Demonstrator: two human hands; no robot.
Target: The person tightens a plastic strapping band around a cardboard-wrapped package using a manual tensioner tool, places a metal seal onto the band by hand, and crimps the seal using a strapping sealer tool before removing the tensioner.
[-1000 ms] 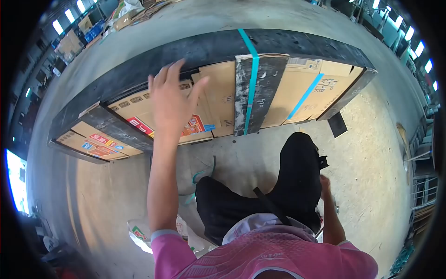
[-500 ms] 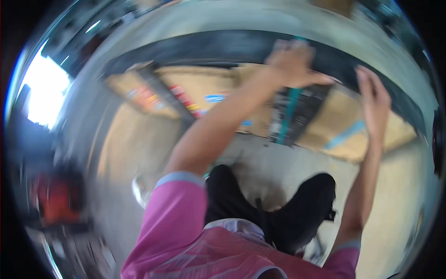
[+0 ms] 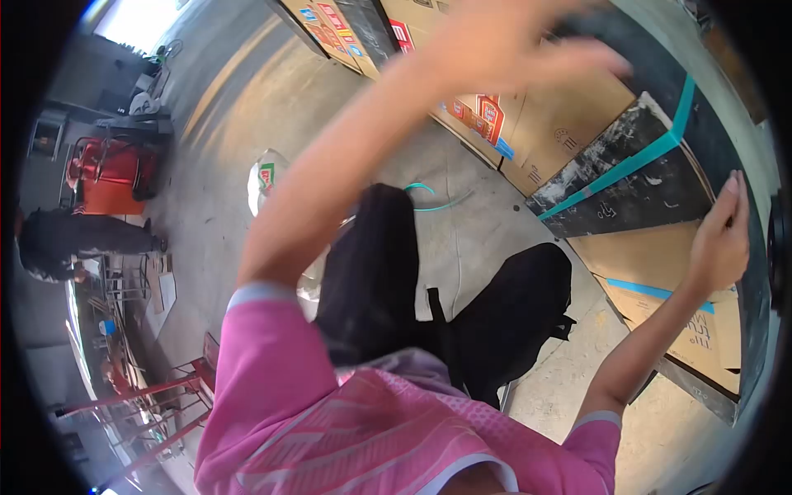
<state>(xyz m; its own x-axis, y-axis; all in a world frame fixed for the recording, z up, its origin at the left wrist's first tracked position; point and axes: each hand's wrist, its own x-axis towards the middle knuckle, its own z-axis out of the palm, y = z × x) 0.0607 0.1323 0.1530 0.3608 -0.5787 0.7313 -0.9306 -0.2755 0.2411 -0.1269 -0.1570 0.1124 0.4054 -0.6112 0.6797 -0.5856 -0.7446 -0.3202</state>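
My left hand (image 3: 516,41) is raised at the top of the view, blurred, over the cardboard-covered black panel (image 3: 718,140). Its thumb spreads away from the fingers, which are partly cut off; nothing shows in it. Stretched-out fingers of my right hand (image 3: 719,235) rest along the panel's edge at the right. Between the hands, a teal strap (image 3: 615,175) runs over the panel's black crosspiece (image 3: 635,198) and onto its top face. Printed cardboard (image 3: 569,115) fills the section near my left hand; more cardboard (image 3: 643,252) lies below the crosspiece.
A loose teal strap piece (image 3: 433,206) lies on the concrete floor (image 3: 462,256) beyond my knees. Clear plastic wrap (image 3: 266,177) sits behind my left arm. At the left are a red machine (image 3: 115,173), a bending person in dark clothes (image 3: 82,235) and red metal frames (image 3: 177,384).
The view has turned, so the panel now slants down the right side. My left hand has lifted off the strap area; my right hand stays by the panel's edge.
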